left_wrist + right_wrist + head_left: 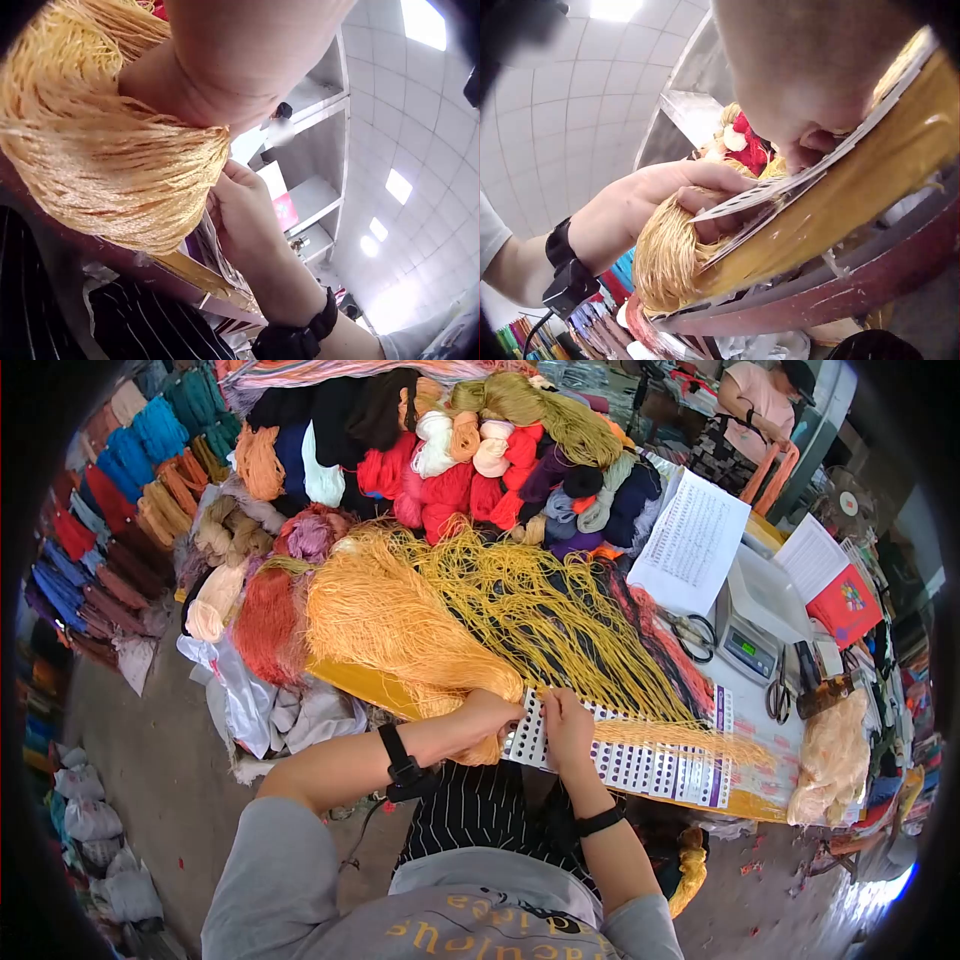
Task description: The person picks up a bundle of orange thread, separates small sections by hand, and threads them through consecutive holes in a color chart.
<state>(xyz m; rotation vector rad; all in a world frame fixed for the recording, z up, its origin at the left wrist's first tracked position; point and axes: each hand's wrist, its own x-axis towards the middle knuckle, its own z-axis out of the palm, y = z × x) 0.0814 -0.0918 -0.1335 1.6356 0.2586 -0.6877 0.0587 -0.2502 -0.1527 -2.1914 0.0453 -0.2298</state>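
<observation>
A thick bundle of pale orange thread (400, 620) lies over the table and drapes around the left hand (487, 717). In the right wrist view the left hand (697, 196) has its fingers curled under the lifted end of a white card with punched holes (754, 196), next to the thread loop (667, 251). The right hand (569, 728) pinches the card (640, 765) near its left end, close beside the left hand. Its fingers bend at the card's edge in the right wrist view. Orange strands (690, 740) run across the card to the right.
Yellow-green strands (540, 620) spread behind the hands, with coloured skeins (450, 470) beyond. To the right are a scale (750, 650), scissors (778, 700), printed sheets (690, 545) and a peach bundle (832, 755). Another person (758, 410) sits at the back right.
</observation>
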